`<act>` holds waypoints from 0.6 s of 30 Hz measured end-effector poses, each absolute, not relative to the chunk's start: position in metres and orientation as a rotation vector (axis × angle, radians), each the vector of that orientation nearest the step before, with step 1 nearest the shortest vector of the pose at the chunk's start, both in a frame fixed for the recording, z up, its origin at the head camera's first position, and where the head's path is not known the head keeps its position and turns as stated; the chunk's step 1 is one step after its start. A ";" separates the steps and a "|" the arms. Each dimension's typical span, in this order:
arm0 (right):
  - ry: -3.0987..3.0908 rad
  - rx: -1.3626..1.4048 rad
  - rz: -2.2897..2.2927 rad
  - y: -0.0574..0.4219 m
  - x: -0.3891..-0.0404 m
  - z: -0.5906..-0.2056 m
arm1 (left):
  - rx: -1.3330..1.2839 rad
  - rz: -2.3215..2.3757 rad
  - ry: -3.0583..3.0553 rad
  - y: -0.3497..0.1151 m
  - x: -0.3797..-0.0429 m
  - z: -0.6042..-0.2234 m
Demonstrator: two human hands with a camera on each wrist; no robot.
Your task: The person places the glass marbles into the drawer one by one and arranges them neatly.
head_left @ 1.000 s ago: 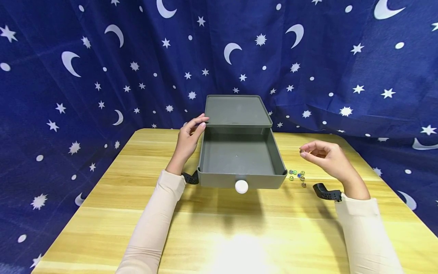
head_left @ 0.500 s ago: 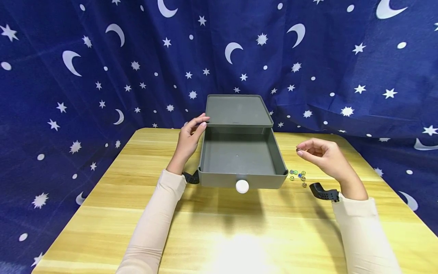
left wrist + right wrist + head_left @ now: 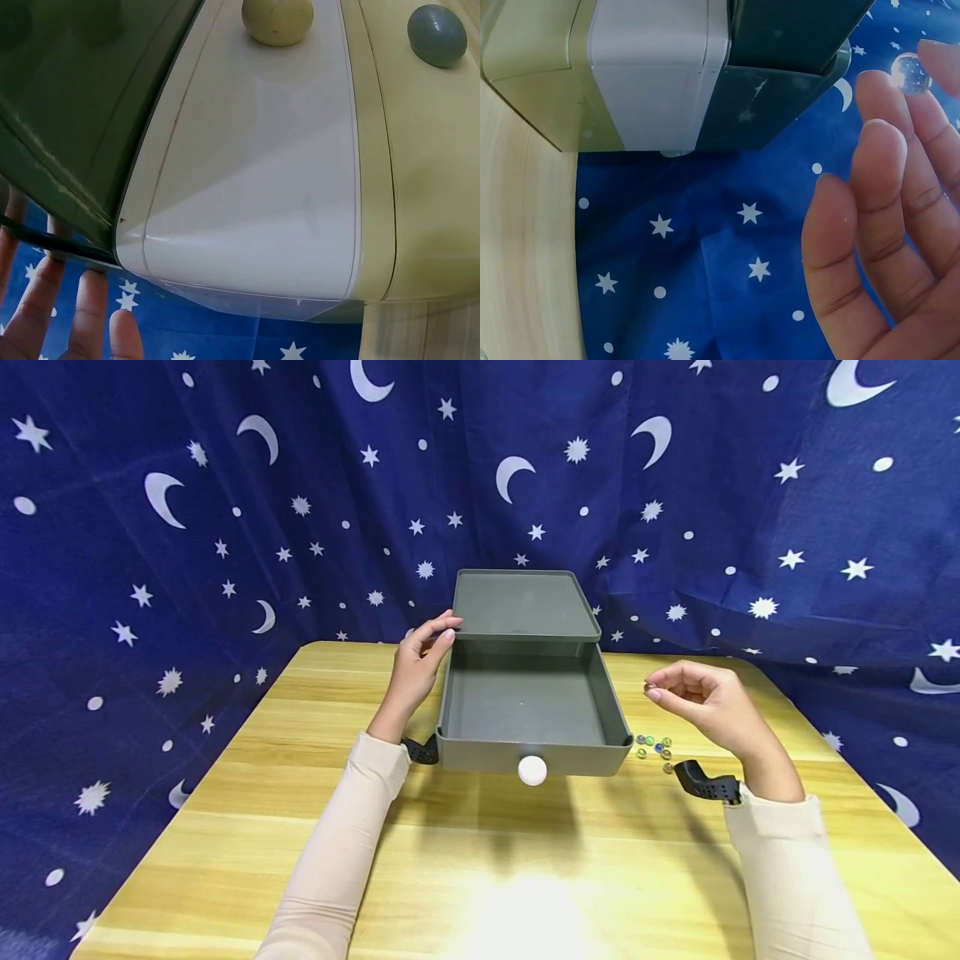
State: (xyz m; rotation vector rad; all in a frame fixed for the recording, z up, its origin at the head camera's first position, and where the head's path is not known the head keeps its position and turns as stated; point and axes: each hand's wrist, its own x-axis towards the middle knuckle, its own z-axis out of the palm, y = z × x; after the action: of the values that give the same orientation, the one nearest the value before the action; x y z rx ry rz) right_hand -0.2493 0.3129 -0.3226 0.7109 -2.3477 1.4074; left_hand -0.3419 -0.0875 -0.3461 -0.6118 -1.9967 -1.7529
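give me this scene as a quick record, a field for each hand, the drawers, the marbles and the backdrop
left hand: fingers touching the upper left edge of the drawer unit
right hand: pinching a marble, held up to the right of the unit
gray drawer: pulled out, white knob on its front
lower drawers: white one, then yellow one
loose marbles: seven, grouped on the table right of the gray drawer
backdrop: blue curtain with moons and stars
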 end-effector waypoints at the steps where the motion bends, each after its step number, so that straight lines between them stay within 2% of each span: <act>1: -2.346 0.715 1.408 0.312 -0.249 -0.322 | -0.613 -1.751 -1.994 -0.087 -0.342 -0.346; 18: -2.335 0.751 1.436 0.302 -0.249 -0.304 | -0.615 -1.768 -1.985 -0.088 -0.344 -0.348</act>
State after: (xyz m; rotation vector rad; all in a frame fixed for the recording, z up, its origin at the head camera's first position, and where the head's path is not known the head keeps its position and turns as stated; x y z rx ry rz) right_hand -0.2487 0.3020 -0.3043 0.7508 -2.3354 1.4362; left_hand -0.3441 -0.0879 -0.3476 -0.6145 -1.9850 -1.7680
